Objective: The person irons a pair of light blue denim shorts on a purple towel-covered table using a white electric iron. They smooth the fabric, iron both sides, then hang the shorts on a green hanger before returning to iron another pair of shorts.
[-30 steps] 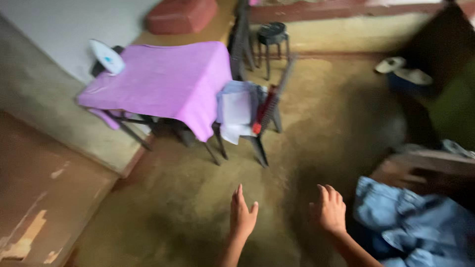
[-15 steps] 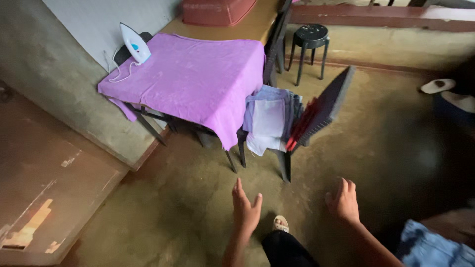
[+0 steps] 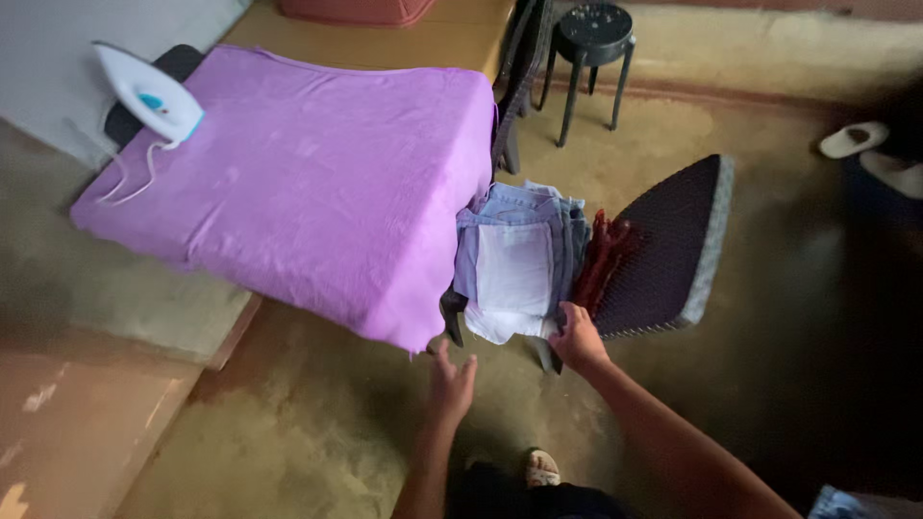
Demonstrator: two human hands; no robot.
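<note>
Hands reach a stack of folded clothes [image 3: 520, 261] on a dark chair [image 3: 673, 245].
The right hand [image 3: 580, 338] grips the pale-blue and white pile's front edge; the left hand [image 3: 450, 380] hangs open beside a purple cloth [image 3: 308, 183].
</note>
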